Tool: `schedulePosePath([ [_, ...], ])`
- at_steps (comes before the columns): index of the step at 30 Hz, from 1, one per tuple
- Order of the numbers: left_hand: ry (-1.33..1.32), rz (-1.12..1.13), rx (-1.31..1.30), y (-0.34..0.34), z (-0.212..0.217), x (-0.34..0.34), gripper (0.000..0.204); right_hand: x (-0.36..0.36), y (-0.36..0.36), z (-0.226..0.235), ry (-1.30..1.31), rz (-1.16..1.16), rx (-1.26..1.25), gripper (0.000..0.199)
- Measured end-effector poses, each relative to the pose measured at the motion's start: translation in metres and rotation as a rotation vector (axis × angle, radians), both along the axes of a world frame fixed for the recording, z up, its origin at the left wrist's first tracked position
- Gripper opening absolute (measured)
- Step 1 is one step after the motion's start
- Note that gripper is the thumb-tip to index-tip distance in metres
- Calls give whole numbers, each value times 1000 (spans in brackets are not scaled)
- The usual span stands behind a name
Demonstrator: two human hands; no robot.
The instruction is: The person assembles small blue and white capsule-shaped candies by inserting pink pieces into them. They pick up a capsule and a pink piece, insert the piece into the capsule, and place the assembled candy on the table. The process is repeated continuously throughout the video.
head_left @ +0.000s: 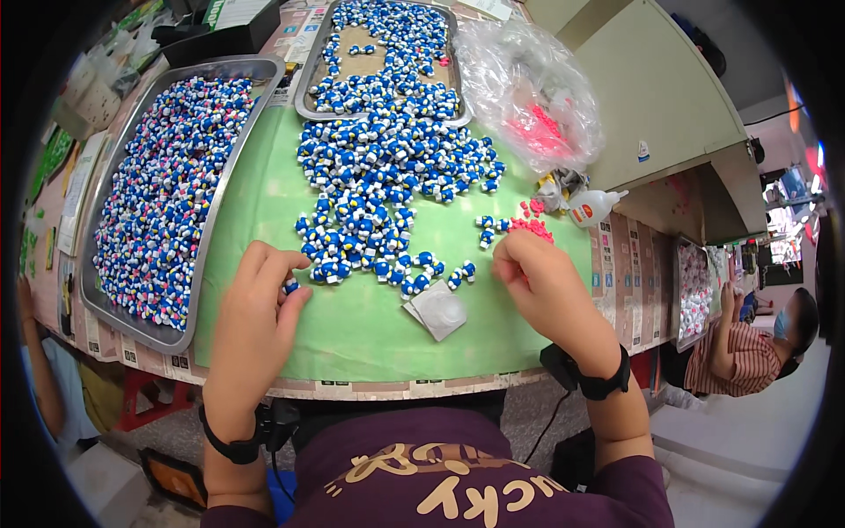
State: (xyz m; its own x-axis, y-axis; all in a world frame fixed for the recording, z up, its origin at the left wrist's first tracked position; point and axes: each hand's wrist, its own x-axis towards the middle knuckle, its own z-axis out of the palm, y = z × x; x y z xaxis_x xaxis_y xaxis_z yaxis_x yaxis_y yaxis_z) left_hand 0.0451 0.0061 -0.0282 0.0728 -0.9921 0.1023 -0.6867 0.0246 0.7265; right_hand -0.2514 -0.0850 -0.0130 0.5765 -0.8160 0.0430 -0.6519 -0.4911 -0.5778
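Observation:
My left hand (264, 299) is closed in a pinch on a small blue-and-white figurine (291, 286), at the left edge of a loose pile. That pile of blue-and-white figurines (361, 229) with yellow bits spreads over the green mat (352, 352). My right hand (541, 277) is closed just below a small heap of bright pink pieces (532, 231). Its fingertips point down and are mostly hidden, so what they hold cannot be made out. Between my hands lies a grey-white square pad (439, 311) with a clear round blob on it. A few figurines (486, 231) sit apart near the pink heap.
On the left stands a metal tray (195, 290) full of figurines with pink parts. Another metal tray (304, 97) of figurines stands at the back. A clear plastic bag (528, 88) with pink pieces and a white squeeze bottle (594, 208) are at right. A co-worker (748, 352) sits far right.

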Motion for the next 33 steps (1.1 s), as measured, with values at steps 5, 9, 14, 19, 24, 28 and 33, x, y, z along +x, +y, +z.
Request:
schedulePosePath([
  [5,171,23,-60,5,2,1,17,-5,9,0,-42,36,45,17],
  [9,571,-144,44,10,26,-18,13,4,21,22,-281,42,94,21],
  [14,1026,-377,318,3,35,-58,8,17,49,54,-471,203,75,28],
  [19,1152,-478,391,3,33,-71,6,15,57,52,-487,267,15,28],
  [24,1096,-543,343,7,26,-68,7,14,66,51,-652,170,352,29],
  [28,1131,-524,367,11,23,-66,7,13,69,45,-643,200,335,22],
  [33,1023,-499,373,12,18,-60,8,18,63,49,-433,308,189,25],
])
